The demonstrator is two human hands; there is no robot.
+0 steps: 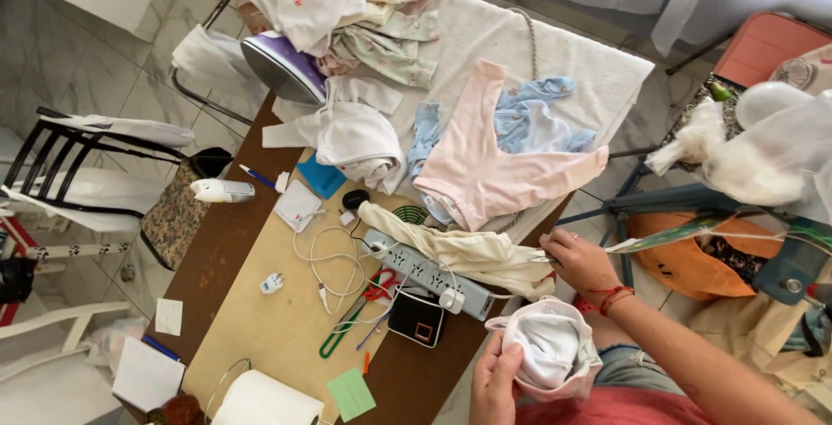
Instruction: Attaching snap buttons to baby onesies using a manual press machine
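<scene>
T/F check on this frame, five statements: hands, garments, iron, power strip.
1. The left hand holds a small white and pink garment. True.
2. The right hand rests on the iron. False: it touches the cream garment at the table's edge.
3. The purple and white iron sits on the ironing board. True.
4. The pink garment hangs on the black chair. False: it lies spread on the board.
5. The power strip lies on the table. True.

A small pink-edged white garment (548,349) bunched open at the table's edge; a cream cloth (459,252) lies crumpled across the power strip
</scene>
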